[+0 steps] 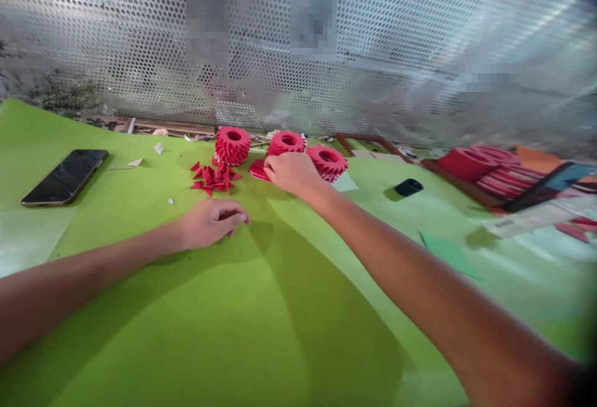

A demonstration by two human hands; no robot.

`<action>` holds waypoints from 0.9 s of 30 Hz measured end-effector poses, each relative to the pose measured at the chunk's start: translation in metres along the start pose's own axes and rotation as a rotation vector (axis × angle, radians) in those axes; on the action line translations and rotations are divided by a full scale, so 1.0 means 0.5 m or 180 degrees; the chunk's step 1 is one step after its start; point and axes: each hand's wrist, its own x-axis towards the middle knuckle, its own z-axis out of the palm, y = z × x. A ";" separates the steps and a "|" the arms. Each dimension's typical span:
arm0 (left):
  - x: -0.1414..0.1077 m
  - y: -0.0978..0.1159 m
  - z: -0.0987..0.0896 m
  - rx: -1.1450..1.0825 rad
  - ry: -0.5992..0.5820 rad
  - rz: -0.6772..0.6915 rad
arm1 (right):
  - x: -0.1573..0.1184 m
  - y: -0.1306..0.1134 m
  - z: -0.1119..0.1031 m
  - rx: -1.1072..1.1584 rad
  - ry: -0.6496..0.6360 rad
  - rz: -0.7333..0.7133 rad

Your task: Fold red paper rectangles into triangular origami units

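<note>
Three red folded-paper rings (pixel 233 146) stand near the far edge of the green surface (pixel 196 332), each a hollow drum of overlapping pointed units with its opening facing up. The left ring stands a little apart, while the middle and right ones sit close together, near the centre of that edge.

The right hand (pixel 293 174) is just in front of those two, its fingers turned down over a flat red paper piece (pixel 259 171). It may be pinching the piece or only resting on it; I cannot tell. Its wrist lies close to the right ring, whose points look easy to brush, so a light, raised hand would suit this spot.

The left hand (pixel 209 222) rests on the surface, well apart from the right, its fingers loosely curled and nothing visible in them. It lies just below a loose pile of red triangular paper units (pixel 214 177).

Toward the left edge lie a smartphone (pixel 65 177) and small white paper scraps (pixel 158 148). To the right are a black roll (pixel 409 187), a green paper sheet (pixel 450 255) and a wooden tray (pixel 466 186) bearing red folded pieces (pixel 466 164). A perforated metal screen (pixel 280 53) rises behind the far edge.
</note>
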 end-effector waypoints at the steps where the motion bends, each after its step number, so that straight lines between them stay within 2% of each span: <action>1: 0.000 0.000 0.000 0.0006 0.0012 0.0015 | -0.001 -0.001 -0.002 0.0047 0.0001 0.0010; 6: 0.002 -0.003 0.002 0.0054 0.0022 0.0113 | -0.001 0.000 -0.012 0.0253 0.0015 0.0079; 9: 0.000 -0.007 0.002 0.0196 0.0173 0.0371 | -0.005 0.005 -0.033 0.0500 0.0251 0.0295; 11: -0.004 -0.011 0.002 0.0460 0.0617 0.0815 | -0.018 0.004 -0.053 0.1025 0.0548 0.0545; 13: -0.010 -0.013 0.002 0.0925 0.1244 0.1553 | -0.044 -0.004 -0.070 0.2024 0.0757 0.0785; 15: -0.015 -0.013 0.002 0.1465 0.1744 0.2302 | -0.079 -0.019 -0.079 0.3092 0.0487 0.0796; 18: -0.020 -0.007 0.002 0.2030 0.1990 0.2899 | -0.131 -0.051 -0.073 0.3807 -0.0184 0.0510; 20: -0.023 -0.004 0.001 0.2197 0.1925 0.3040 | -0.154 -0.070 -0.062 0.3882 -0.0404 0.0416; 22: -0.024 -0.003 0.000 0.2270 0.1831 0.3033 | -0.164 -0.084 -0.051 0.3804 -0.0412 0.0322; 27: -0.017 -0.009 0.002 0.2119 0.1642 0.2560 | -0.170 -0.099 -0.040 0.3547 -0.0264 0.0026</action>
